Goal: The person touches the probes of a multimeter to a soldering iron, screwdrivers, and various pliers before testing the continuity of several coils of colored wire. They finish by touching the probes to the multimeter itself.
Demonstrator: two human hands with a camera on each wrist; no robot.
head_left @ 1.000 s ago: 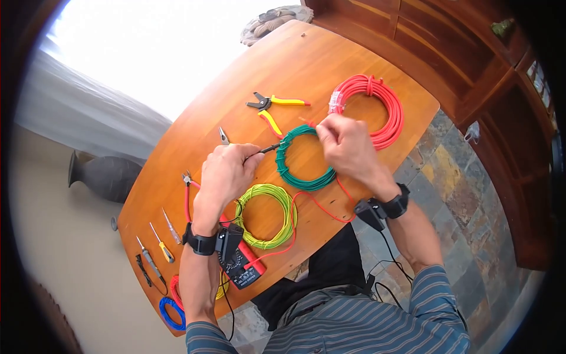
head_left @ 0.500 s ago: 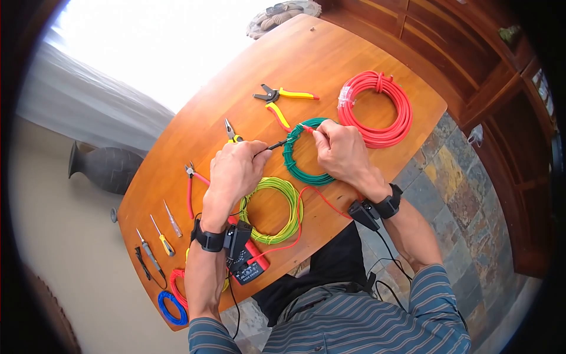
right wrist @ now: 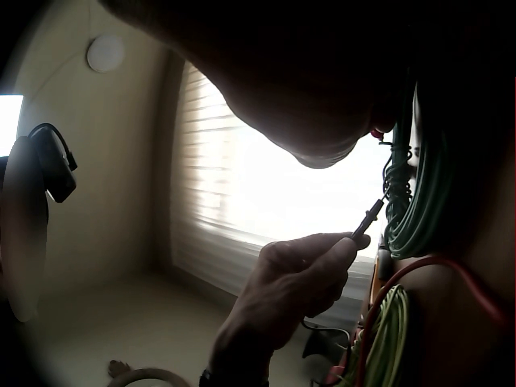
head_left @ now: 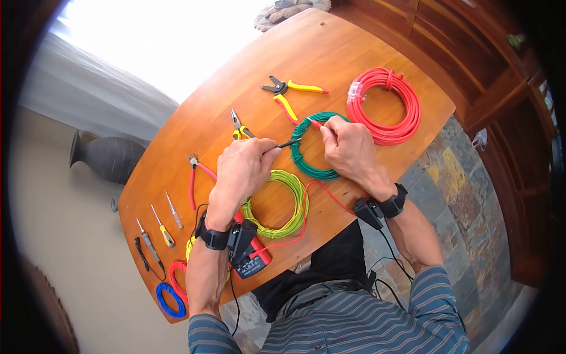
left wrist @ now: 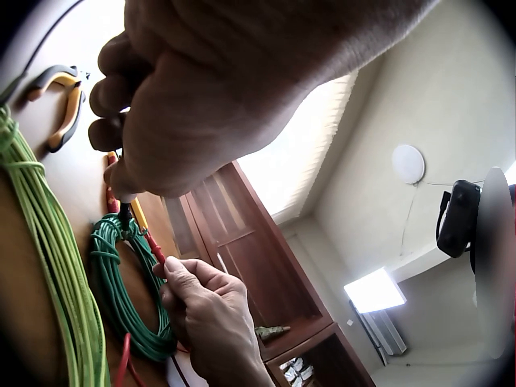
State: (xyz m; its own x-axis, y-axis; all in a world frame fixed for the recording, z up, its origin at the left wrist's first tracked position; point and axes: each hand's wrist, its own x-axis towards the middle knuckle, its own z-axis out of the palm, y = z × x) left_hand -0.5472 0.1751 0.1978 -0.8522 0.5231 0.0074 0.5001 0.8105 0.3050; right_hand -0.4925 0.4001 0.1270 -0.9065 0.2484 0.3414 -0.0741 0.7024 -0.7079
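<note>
My left hand (head_left: 244,167) pinches a black test probe (head_left: 288,143), its tip at the left side of the green wire coil (head_left: 318,173). My right hand (head_left: 351,148) pinches a red probe (head_left: 315,123) over the coil's upper part. In the right wrist view the black probe (right wrist: 369,218) points at the coil's wrapped end (right wrist: 397,185). The left wrist view has the red probe (left wrist: 155,245) beside the green coil (left wrist: 121,292); whether its tip touches wire, I cannot tell. A red lead (head_left: 330,194) runs to the red multimeter (head_left: 252,266), partly behind my left wrist.
A yellow-green coil (head_left: 277,231) lies below my hands, a thick red coil (head_left: 413,112) at the right. Wire strippers (head_left: 304,87), long-nose pliers (head_left: 236,123) and red-handled cutters (head_left: 191,187) lie around. Screwdrivers (head_left: 164,235) and a blue coil (head_left: 160,295) are at the left.
The head view has shifted, so the table items sit further right and slightly higher. The red probe has come into clearer sight; both hands keep their pinch.
</note>
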